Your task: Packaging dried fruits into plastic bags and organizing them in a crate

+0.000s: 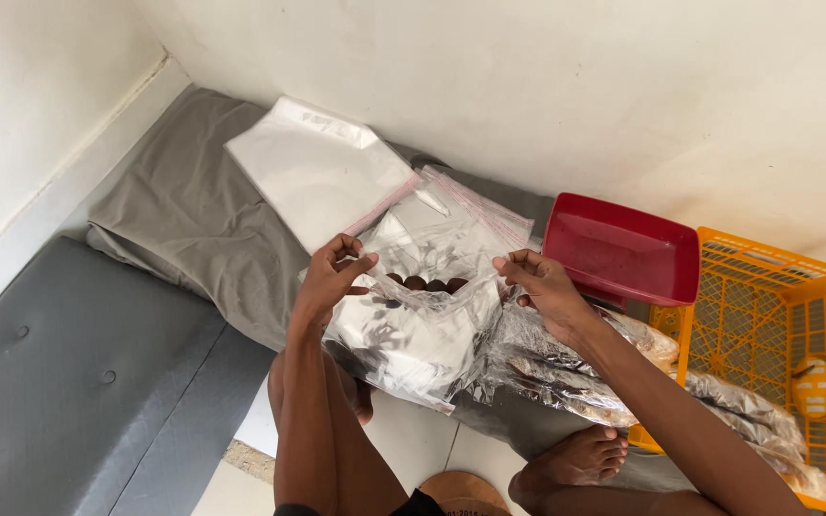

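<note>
1. In the head view, the left hand (332, 272) is pinched shut on the left side of a clear plastic bag (413, 330), near its top edge.
2. The right hand (539, 277) is pinched shut on the right side of the same bag's top edge. The thumb and first finger press together and the other fingers curl under.
3. The two hands pull the top of the bag apart, so its mouth is open between them.
4. Some small round dark brown things (427, 284) sit in a row just inside the open mouth. I cannot tell what they are.
5. The bag hangs in front of the person's knees, above a grey cloth (193, 220) spread on the floor.
6. A flat stack of clear bags (317, 167) lies on the cloth, just behind the held bag.
7. A red tray (623, 253) sits to the right of the hands, close to the wall.
8. A yellow crate (776, 325) stands just beside the red tray, further right.
9. Packed clear bags with brown stuff inside (566, 368) lie under the right arm, touching the crate.
10. A grey padded cushion (78, 373) is on the left side.
11. The person's bare foot (571, 463) rests on the floor at the bottom.
</note>
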